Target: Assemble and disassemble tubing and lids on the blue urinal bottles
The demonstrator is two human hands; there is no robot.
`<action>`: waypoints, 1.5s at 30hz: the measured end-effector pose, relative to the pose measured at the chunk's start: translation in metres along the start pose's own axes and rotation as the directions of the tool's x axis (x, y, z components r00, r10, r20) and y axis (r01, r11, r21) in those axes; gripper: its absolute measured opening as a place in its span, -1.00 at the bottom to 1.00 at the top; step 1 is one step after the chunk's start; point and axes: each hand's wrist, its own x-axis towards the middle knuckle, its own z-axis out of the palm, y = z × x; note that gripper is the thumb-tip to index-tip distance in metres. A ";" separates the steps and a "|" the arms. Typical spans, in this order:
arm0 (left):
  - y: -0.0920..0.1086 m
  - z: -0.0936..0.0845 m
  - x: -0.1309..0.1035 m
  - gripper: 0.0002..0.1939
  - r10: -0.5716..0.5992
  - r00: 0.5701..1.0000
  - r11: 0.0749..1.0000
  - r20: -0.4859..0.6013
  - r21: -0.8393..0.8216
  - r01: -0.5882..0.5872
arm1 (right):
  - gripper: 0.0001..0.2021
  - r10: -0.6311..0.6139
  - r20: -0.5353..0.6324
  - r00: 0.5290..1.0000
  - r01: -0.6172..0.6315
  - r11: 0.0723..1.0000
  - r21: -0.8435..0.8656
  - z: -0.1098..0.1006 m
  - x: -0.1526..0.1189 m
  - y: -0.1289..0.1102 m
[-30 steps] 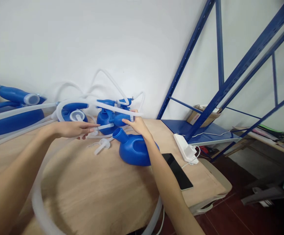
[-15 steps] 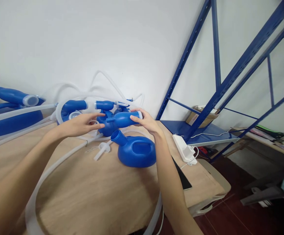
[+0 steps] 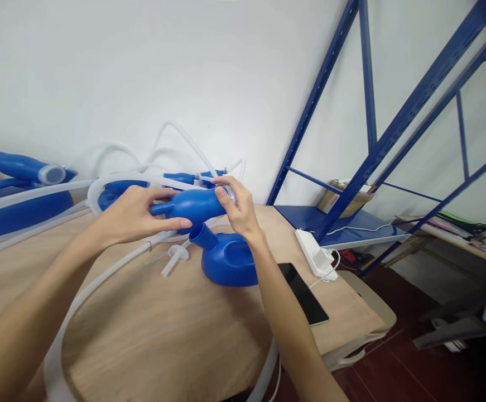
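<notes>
A blue bulb-shaped piece [image 3: 196,205] with a narrow spout on its left end is held above the table. My right hand [image 3: 236,206] grips its wide right end. Around the spout end, my left hand [image 3: 138,215] has its thumb below and fingers above; whether it presses on the piece is hard to tell. Just beneath stands a blue jug [image 3: 230,262], its open neck pointing up and left. Left of the jug, a clear plastic disc with a short tube [image 3: 177,254] lies on the table.
Clear hoses [image 3: 100,279] loop over the wooden table [image 3: 163,335]. More blue vessels [image 3: 25,206] lie at the left. A black tablet [image 3: 303,293] and a white power strip [image 3: 316,254] are at the right, beside a blue metal shelf [image 3: 351,223].
My right hand has moved left with the blue piece, and my left hand has come round its spout end. More of the tablet shows.
</notes>
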 end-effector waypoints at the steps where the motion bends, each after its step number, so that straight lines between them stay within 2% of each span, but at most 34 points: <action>1: 0.001 0.000 0.000 -0.20 -0.005 1.000 1.000 0.013 -0.010 0.005 | -0.60 -0.012 -0.013 1.000 0.012 1.000 -0.017 0.002 -0.001 -0.001; 5: 0.009 0.002 0.001 -0.22 0.009 0.998 1.000 0.056 -0.021 -0.008 | -0.55 0.020 -0.064 0.998 -0.020 1.000 0.000 0.007 -0.002 -0.003; 9: 0.013 0.003 0.001 -0.32 0.031 0.999 0.999 0.034 -0.036 -0.030 | -0.57 0.124 -0.108 0.986 -0.114 0.989 0.095 0.009 -0.002 0.001; 14: 0.011 0.003 0.001 -0.37 0.008 0.999 0.994 0.043 -0.107 -0.003 | -0.58 0.224 -0.107 0.969 -0.207 0.966 0.154 0.011 0.000 0.003; 22: 0.008 0.005 0.002 -0.44 -0.010 0.997 0.976 0.078 -0.215 0.027 | -0.63 0.272 -0.179 0.946 -0.235 0.951 0.202 0.015 0.004 0.000; 26: 0.010 0.003 0.000 -0.35 -0.055 0.991 0.970 0.123 -0.229 0.082 | -0.60 0.211 -0.204 0.956 -0.182 0.971 0.154 0.011 0.003 -0.003; 30: 0.007 0.005 -0.001 -0.16 -0.039 0.980 0.979 0.194 -0.189 0.077 | -0.64 0.079 -0.082 0.993 -0.072 0.994 0.082 0.005 0.000 -0.011; 33: 0.011 0.012 -0.002 -0.04 -0.062 0.976 0.985 0.207 -0.147 0.094 | -0.63 0.048 -0.021 0.999 -0.046 0.995 0.094 0.005 -0.002 -0.016; 36: 0.020 0.018 -0.003 -0.20 -0.016 0.988 0.998 0.154 -0.057 0.026 | -0.57 0.063 0.013 0.998 -0.064 0.992 0.106 0.004 -0.002 -0.015; 40: 0.031 0.019 -0.008 -0.26 0.041 0.998 0.982 -0.046 0.185 -0.032 | -0.51 0.034 0.015 0.999 -0.035 0.999 0.026 0.003 -0.004 -0.013; 42: 0.033 0.020 -0.010 -0.28 0.067 0.996 0.968 -0.063 0.246 -0.050 | -0.49 0.015 -0.040 0.999 -0.017 0.999 -0.046 0.004 -0.007 -0.014; 45: 0.033 0.021 -0.011 -0.34 0.109 0.993 0.968 -0.042 0.231 -0.097 | -0.44 0.021 -0.085 0.996 -0.030 0.993 -0.110 0.007 -0.012 -0.016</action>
